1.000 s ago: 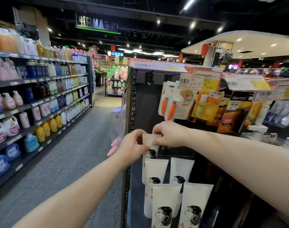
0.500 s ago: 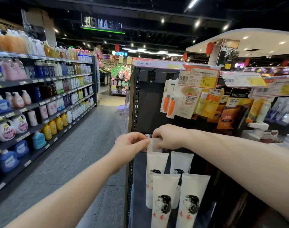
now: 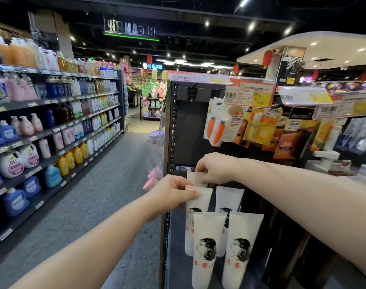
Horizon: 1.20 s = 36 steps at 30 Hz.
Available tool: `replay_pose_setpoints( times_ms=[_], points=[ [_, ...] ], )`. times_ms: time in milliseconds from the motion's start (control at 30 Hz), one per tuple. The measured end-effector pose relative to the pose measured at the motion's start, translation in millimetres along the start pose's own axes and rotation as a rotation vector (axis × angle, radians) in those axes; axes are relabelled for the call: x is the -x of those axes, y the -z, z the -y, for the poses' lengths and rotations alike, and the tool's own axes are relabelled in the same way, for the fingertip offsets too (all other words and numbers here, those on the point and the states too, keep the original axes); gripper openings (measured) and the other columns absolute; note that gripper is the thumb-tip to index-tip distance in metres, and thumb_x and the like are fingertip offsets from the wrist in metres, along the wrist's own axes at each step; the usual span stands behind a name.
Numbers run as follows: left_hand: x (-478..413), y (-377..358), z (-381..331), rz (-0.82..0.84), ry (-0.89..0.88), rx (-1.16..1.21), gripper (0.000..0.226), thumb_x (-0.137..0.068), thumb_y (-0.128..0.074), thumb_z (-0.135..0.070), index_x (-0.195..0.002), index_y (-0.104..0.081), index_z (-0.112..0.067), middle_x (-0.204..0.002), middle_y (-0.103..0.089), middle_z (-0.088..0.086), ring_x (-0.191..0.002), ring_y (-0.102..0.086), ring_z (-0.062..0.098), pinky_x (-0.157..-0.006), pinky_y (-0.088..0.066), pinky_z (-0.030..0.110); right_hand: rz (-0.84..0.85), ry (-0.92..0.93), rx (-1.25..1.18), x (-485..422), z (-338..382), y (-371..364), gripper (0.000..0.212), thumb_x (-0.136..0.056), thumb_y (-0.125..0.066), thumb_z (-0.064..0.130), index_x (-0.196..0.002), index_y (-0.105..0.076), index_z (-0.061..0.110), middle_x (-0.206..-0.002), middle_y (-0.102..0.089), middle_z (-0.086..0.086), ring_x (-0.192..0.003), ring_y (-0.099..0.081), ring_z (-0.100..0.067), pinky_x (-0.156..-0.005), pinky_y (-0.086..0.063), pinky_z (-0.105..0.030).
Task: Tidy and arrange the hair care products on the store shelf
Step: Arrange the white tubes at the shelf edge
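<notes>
Alignment is being carried out at the rack (image 3: 171,126): left hand (image 3: 173,195) fingers are pinching the crimped top of the front white tube (image 3: 198,203), right hand (image 3: 216,167) fingers just above are clamping the rear tube (image 3: 195,177), and the next move is probably calling for levelling both with the neighbouring tubes (image 3: 207,247) below.

At the end of a black display rack (image 3: 188,122), the person's left hand (image 3: 172,195) pinches the flat top edge of a white tube (image 3: 198,205) printed with a woman's head. Just above, the right hand (image 3: 215,166) pinches the top of a second white tube (image 3: 195,177) hanging behind it. Two front tubes (image 3: 207,247) overlap the ones behind. Up to the right, carrot-printed packs (image 3: 215,130) hang below a yellow price tag (image 3: 251,94) reading 13.90. Across the aisle, long shelves (image 3: 73,98) carry rows of bottles, with yellow bottles (image 3: 77,154) low down.
</notes>
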<state>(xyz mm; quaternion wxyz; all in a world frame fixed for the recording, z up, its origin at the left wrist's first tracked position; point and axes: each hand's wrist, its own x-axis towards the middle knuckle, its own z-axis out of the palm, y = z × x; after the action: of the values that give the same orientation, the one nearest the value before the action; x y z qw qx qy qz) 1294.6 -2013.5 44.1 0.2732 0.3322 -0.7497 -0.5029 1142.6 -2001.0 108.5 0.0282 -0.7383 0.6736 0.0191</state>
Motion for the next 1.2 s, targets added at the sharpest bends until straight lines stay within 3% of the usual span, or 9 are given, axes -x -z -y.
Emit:
replay_pose_setpoints(
  times_ms=[233,333,467,700,900,1000,1200],
  points=[
    [3,0,-4,-0.011,-0.008,-0.040,0.003,-0.083,-0.065,-0.020,-0.083,-0.066,-0.022,-0.080,-0.064,-0.003,-0.073,-0.057,0.011,-0.067,-0.048,0.026,-0.065,-0.010,-0.039,18,2,13,0.037,-0.092,-0.056,0.021,-0.129,-0.055,0.015,-0.127,-0.060,-0.003,-0.115,-0.057,-0.017,-0.091,-0.046,-0.025],
    [5,1,-8,-0.117,-0.051,-0.061,0.003,-0.083,-0.065,-0.025,-0.081,-0.067,-0.026,-0.076,-0.064,-0.005,-0.068,-0.054,0.010,-0.068,-0.049,0.029,-0.119,-0.027,-0.071,31,4,19,0.036,-0.092,-0.056,0.023,-0.127,-0.055,0.016,-0.124,-0.061,-0.003,-0.113,-0.058,-0.017,-0.090,-0.047,-0.025],
    [6,3,-12,-0.273,-0.105,-0.066,0.003,-0.081,-0.065,-0.033,-0.081,-0.067,-0.031,-0.080,-0.067,-0.007,-0.075,-0.058,0.013,-0.073,-0.052,0.034,-0.187,-0.060,-0.109,51,7,23,0.033,-0.092,-0.056,0.026,-0.123,-0.059,0.017,-0.119,-0.065,-0.002,-0.107,-0.060,-0.016,-0.092,-0.051,-0.029],
    [22,-6,-28,-0.345,-0.226,-0.278,0.023,-0.078,-0.062,-0.046,-0.098,-0.059,-0.037,-0.096,-0.060,-0.013,-0.087,-0.058,0.007,-0.088,-0.051,0.044,-0.293,-0.117,-0.201,92,13,19,0.029,-0.091,-0.057,0.028,-0.117,-0.064,0.017,-0.114,-0.066,-0.002,-0.102,-0.061,-0.015,-0.086,-0.053,-0.027],
    [49,-17,-44,-0.395,-0.318,-0.375,0.035,-0.084,-0.062,-0.033,-0.116,-0.058,-0.019,-0.111,-0.053,-0.003,-0.099,-0.052,0.012,-0.082,-0.044,0.027,-0.325,-0.115,-0.210,119,19,17,0.028,-0.091,-0.057,0.030,-0.116,-0.063,0.020,-0.114,-0.066,0.000,-0.101,-0.060,-0.013,-0.083,-0.051,-0.024],
    [65,-21,-51,-0.454,-0.351,-0.380,0.032,-0.084,-0.062,-0.032,-0.113,-0.059,-0.018,-0.114,-0.057,-0.001,-0.101,-0.053,0.013,-0.081,-0.039,0.025,-0.384,-0.083,-0.233,135,23,18,0.027,-0.090,-0.057,0.031,-0.113,-0.065,0.020,-0.111,-0.066,0.001,-0.097,-0.059,-0.011,-0.075,-0.046,-0.017],
    [95,-61,-71,-0.519,-0.461,-0.356,0.022,-0.085,-0.062,-0.025,-0.105,-0.060,-0.015,-0.104,-0.060,0.001,-0.091,-0.056,0.011,-0.074,-0.041,0.017,-0.447,0.008,-0.279,185,20,10,0.025,-0.089,-0.057,0.033,-0.108,-0.067,0.020,-0.104,-0.066,0.005,-0.094,-0.060,-0.009,-0.078,-0.048,-0.020]
  ],
)
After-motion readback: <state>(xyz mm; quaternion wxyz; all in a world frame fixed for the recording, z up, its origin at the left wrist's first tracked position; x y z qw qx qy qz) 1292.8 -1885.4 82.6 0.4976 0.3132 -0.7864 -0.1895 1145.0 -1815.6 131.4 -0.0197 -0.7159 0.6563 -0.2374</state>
